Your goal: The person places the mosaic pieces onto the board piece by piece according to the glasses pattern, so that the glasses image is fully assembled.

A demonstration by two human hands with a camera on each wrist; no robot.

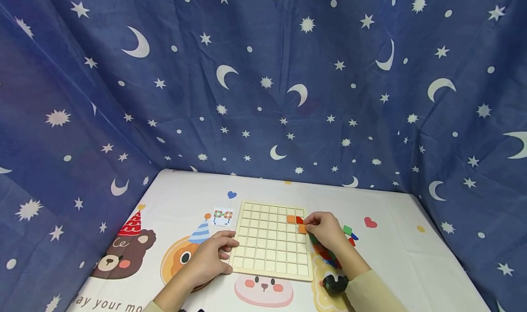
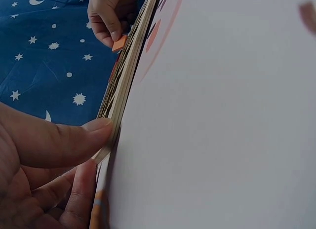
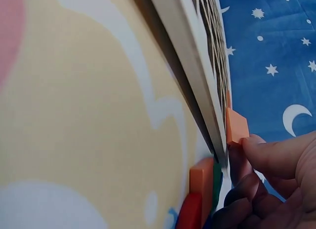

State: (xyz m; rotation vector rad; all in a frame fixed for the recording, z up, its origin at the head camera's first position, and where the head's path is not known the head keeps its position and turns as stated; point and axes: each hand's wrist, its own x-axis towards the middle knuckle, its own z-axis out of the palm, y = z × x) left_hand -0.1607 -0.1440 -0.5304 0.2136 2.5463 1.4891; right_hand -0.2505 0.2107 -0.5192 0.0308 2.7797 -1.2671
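A pale wooden grid board (image 1: 269,276) lies on the table. My left hand (image 1: 212,258) holds it by the left side near the front corner. The left wrist view shows the thumb (image 2: 101,128) against the board's rim, with the other fingers bent beside the corner. Over the right edge, my right hand (image 1: 328,229) pinches an orange square tile (image 3: 237,126) between thumb and finger. That tile is tilted at a right-hand cell. Near it, another orange square tile (image 1: 291,219) and a red tile (image 1: 299,220) sit in the grid.
Loose coloured tiles, among them a green one (image 1: 347,230), lie right of the board, partly under my right forearm. A small pattern card (image 1: 222,216) lies left of the board. The printed white tablecloth (image 1: 395,248) ends at a blue star-patterned curtain (image 1: 263,120).
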